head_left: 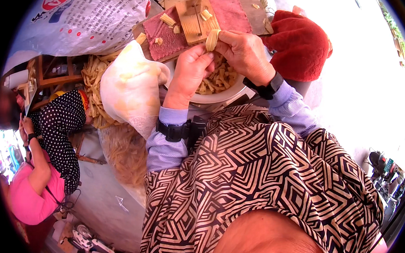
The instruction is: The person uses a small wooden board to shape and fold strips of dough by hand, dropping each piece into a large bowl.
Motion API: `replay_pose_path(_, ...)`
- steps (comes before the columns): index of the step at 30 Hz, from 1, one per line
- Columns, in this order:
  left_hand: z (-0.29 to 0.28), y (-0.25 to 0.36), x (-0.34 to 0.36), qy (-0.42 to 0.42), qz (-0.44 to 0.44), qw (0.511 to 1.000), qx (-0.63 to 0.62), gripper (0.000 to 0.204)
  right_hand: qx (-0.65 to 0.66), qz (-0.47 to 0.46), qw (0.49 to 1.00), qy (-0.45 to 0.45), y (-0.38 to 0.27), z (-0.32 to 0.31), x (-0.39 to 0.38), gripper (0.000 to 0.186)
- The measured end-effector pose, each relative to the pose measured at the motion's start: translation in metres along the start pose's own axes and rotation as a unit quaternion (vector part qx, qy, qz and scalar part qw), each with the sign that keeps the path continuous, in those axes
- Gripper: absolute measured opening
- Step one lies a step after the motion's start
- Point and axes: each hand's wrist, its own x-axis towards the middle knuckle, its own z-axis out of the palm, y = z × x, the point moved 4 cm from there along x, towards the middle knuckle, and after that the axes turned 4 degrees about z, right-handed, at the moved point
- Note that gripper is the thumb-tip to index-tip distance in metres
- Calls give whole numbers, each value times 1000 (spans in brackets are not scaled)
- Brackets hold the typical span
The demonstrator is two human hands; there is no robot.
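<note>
Both my hands meet over a white bowl (234,94) that holds many short, pale yellow cut pieces. Between my fingertips is a looped, pale yellow strip (212,40), flat and ribbed, whose exact kind I cannot make out. My right hand (250,53) pinches it at the top right. From the lower left, the fingers of my left hand (191,71) close on its other end. Just beyond stands a wooden block (196,19) with a dark slit down its middle and a few cut pieces on it. Under the block lies a pink-red cloth (231,12) on a board.
At left, a stained white cloth (134,86) covers part of a heap of long yellow strips (95,81). A printed plastic sack (96,24) hangs beyond. A red towel (299,43) lies at right. Another person in a pink top (36,194) sits far left.
</note>
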Motion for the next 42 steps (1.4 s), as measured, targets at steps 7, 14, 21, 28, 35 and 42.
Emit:
replay_pose_path(7,22,31,-14,162,340,728,572,28,319,260,895,-173,28,28,-11,31)
replay_pose_path(14,28,15,-21,122,329,851,390,29,677,350,610,-218,38,53,-36,22)
replay_pose_path(21,26,14,2,128,129,916,358,21,239,80,967,-19,16,21,-19,10)
replay_pose_path(28,33,-16,-24,119,-33,991,-56,23,152,45,983,90,25,-7,-17,15)
replay_pose_path(35,12,-3,-32,126,125,963,203,15,483,176,851,-108,44,-7,-15,46)
replay_pose_path(42,8,12,-20,86,172,925,328,14,244,179,925,-228,43,-5,-14,24)
